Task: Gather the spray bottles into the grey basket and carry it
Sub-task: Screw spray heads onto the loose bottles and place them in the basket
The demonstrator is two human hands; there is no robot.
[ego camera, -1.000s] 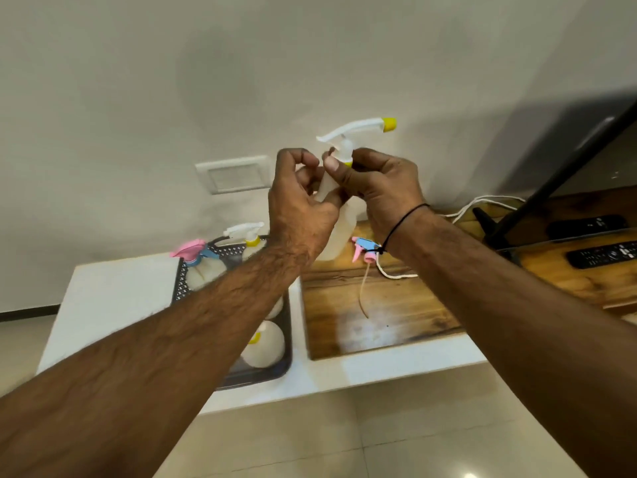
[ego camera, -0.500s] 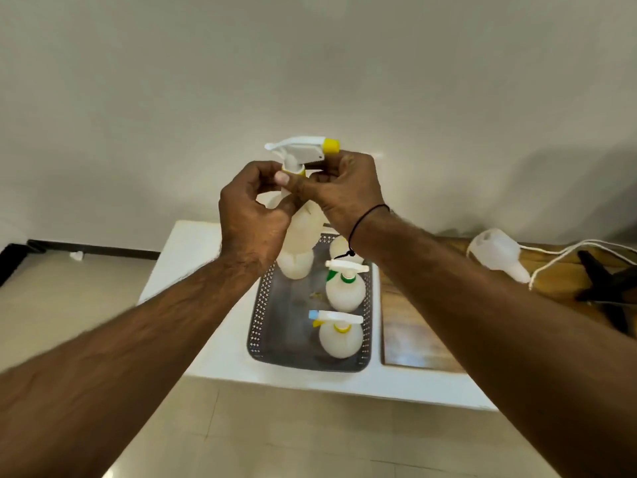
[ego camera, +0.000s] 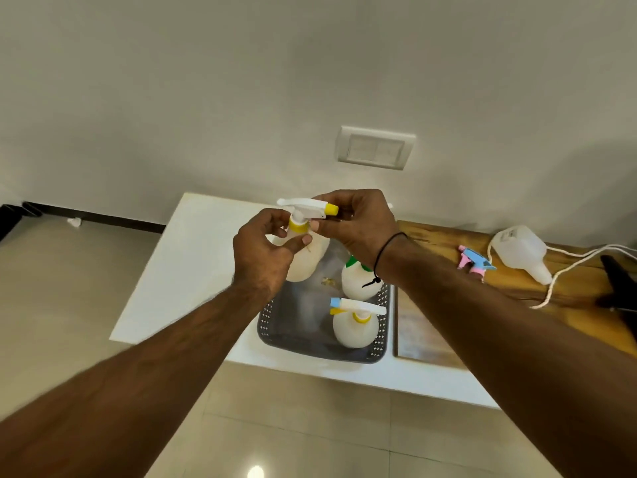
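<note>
Spray bottle point(ego camera: 303, 253) with the yellow collar hangs above the grey basket point(ego camera: 293, 334), left hand point(ego camera: 265, 257) fingers curled round its neck, right hand point(ego camera: 358, 225) pinching the trigger head. Judged step: securing the head; next, lower it beside the two bottles already inside.

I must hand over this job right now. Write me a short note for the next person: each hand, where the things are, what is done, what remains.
Left hand: holds the neck of the yellow-collared spray bottle, above the grey basket.
Right hand: fingers grip that bottle's white trigger head.
Done: two bottles stand in the basket, the green-collared bottle and the blue-tipped bottle.
Left: set the held bottle in. The headless bottle and the loose pink and blue trigger head lie on the wooden board. Then carry the basket.
</note>
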